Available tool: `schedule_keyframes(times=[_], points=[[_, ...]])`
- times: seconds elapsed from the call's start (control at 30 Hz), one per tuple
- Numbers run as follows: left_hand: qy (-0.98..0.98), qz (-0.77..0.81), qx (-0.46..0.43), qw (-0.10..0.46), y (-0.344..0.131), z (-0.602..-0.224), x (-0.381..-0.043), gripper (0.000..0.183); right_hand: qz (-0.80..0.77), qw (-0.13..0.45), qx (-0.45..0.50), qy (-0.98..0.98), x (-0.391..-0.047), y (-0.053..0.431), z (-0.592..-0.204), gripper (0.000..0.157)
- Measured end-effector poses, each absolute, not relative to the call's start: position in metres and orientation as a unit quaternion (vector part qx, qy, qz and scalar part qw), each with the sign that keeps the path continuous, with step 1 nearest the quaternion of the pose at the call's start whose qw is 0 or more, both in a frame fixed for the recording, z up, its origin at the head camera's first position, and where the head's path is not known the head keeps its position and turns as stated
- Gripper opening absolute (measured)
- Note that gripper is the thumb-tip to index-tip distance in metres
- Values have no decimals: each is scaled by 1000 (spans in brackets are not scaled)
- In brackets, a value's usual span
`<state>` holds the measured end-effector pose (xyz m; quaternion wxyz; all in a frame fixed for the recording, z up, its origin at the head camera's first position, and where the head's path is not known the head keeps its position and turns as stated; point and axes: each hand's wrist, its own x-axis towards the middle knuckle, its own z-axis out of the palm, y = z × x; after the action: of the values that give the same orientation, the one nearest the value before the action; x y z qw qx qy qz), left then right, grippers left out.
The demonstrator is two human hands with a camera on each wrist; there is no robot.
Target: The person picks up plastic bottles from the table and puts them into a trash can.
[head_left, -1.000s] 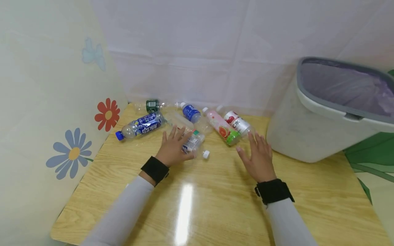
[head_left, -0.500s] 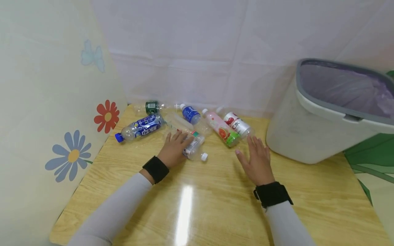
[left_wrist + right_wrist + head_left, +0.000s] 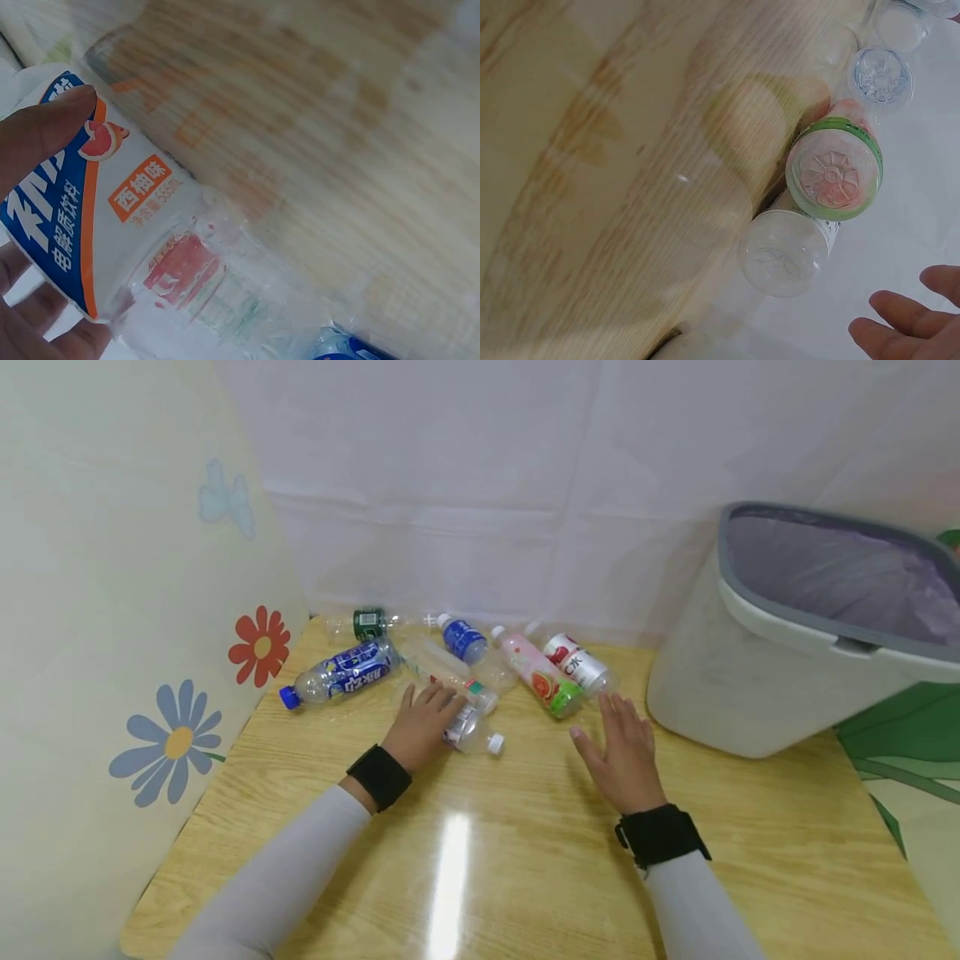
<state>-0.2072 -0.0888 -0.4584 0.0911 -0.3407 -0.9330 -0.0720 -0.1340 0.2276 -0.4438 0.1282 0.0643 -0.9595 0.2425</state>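
Note:
My left hand (image 3: 422,723) grips a clear plastic bottle (image 3: 472,735) with a white cap, lying on the wooden table. In the left wrist view the thumb lies across its blue, white and orange label (image 3: 139,172), and the fingers are on the opposite side. Another clear bottle (image 3: 484,695) with a small green and red label lies just behind it. My right hand (image 3: 621,758) is held with straight, parted fingers and holds nothing. Nearest to it are a pink bottle (image 3: 534,667) with a green base and a clear bottle (image 3: 577,661) with a white label.
A grey-rimmed bin (image 3: 750,668) with a purple liner stands at the right. Along the back lie a blue-labelled bottle (image 3: 463,639) and a green-labelled bottle (image 3: 369,624). A blue-capped bottle (image 3: 345,673) lies at the left, near the patterned wall (image 3: 150,610).
The left hand's spread fingers have drawn in around the white-capped bottle, and its cap has shifted slightly towards me. The right hand has barely moved.

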Motion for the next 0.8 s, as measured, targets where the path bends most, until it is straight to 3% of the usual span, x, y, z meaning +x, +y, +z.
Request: schedule_keyframes(times=[0.23,0.4,0.8], points=[[-937,-122,-306,118,-88,-448,-200,81,280,126,81,-948,-136,225,-445,71],[-900,-315,-275,124,-80,-433,-189,83,346,99,94,-928,-133,216,-438,72],[-704,-654,-279,-19,-42,-385,-133,81,471,80,217,-851,-98,166,-418,85]])
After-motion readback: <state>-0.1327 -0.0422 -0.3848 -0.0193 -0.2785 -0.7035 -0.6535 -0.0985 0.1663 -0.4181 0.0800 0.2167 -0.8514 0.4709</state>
